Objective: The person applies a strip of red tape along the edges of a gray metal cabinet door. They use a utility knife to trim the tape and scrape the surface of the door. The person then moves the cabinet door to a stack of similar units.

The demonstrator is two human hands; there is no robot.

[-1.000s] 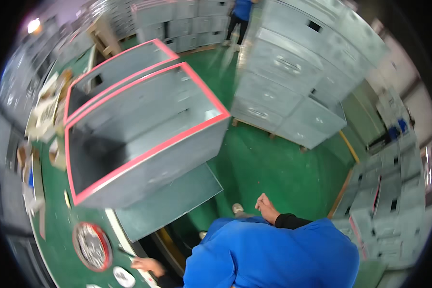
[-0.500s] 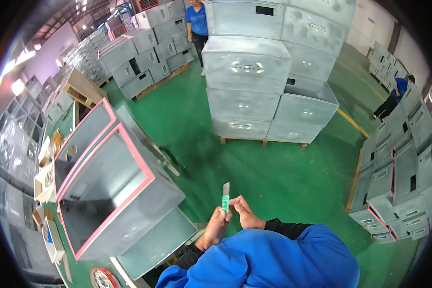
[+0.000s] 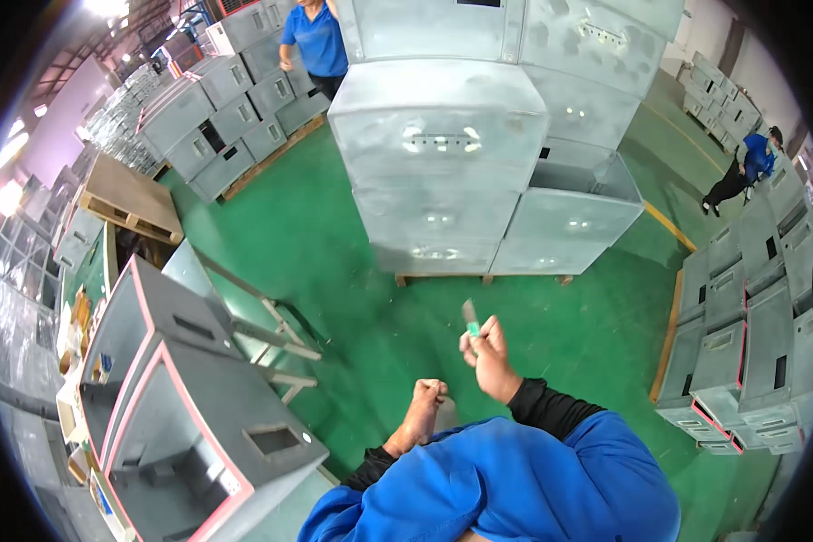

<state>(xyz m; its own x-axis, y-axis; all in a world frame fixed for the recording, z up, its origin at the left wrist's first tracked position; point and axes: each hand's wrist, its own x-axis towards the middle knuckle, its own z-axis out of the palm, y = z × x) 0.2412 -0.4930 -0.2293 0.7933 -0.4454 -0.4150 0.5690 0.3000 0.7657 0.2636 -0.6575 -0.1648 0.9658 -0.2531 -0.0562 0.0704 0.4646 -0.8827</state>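
Note:
My right hand (image 3: 491, 359) is raised in front of my body, closed around a short flat grey blade with a green grip (image 3: 472, 328). Its grey end points up and away from me. My left hand (image 3: 423, 406) is lower and to the left, apart from the blade, with its fingers curled. Whether anything sits inside those curled fingers is hidden. Two open grey metal cabinets (image 3: 271, 440) with pink-red rims stand at the left, the nearer one beside my left forearm.
Grey metal boxes (image 3: 438, 144) stand stacked on a wooden pallet (image 3: 488, 279) ahead. More stacked cabinets (image 3: 732, 307) line the right side. A metal stand (image 3: 280, 336) is left of centre on the green floor. One person (image 3: 316, 43) stands at the back left, another (image 3: 745, 167) at the far right.
My hands have moved apart. The blade has gone from my left hand to my right, which has risen up and to the right. My view has shifted, and the back-left person shows larger.

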